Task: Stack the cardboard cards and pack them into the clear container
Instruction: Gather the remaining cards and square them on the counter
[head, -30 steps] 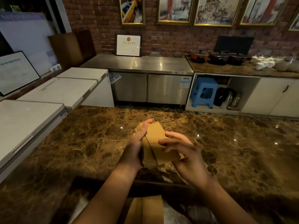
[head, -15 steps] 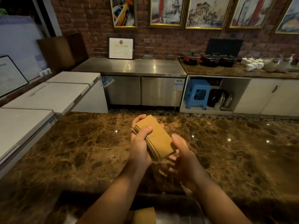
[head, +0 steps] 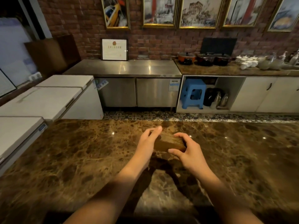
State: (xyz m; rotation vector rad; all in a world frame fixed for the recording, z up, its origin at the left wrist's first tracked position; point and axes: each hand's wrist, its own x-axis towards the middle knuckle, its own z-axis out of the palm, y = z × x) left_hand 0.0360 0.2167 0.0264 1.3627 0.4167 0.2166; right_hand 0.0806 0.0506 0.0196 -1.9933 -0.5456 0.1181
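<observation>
A squared-up stack of brown cardboard cards [head: 169, 141] is held low over the brown marble counter [head: 80, 156], near its middle. My left hand [head: 148, 143] presses flat against the stack's left side. My right hand [head: 186, 151] cups its right end, fingers curled over the top and thumb at the front. Whether the stack touches the counter I cannot tell. The clear container is out of view at this moment.
White chest freezers [head: 40, 101] stand along the left past the counter's edge. Across a tiled floor gap are a steel cabinet [head: 137, 88], a blue stool [head: 193, 93] and a back counter with pots [head: 205, 58] and white cups [head: 247, 62].
Both hands have carried the cards forward and down toward the counter and squared them into a flat stack. The view has tilted up, so the container at the bottom edge has dropped out of sight.
</observation>
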